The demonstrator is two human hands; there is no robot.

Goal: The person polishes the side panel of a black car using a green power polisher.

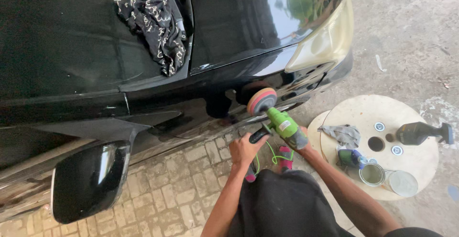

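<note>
A green power polisher with a red and orange pad is pressed against the black car's front fender, just behind the headlight. My left hand grips the polisher's black side handle. My right hand wraps the rear of its green body, mostly hidden by it. A green cord hangs below the tool.
A round wooden spool top at right carries a grey rag, an open tin, its lid, a dark bottle and a small tool. A patterned black cloth lies at the windscreen base. The side mirror juts out at lower left.
</note>
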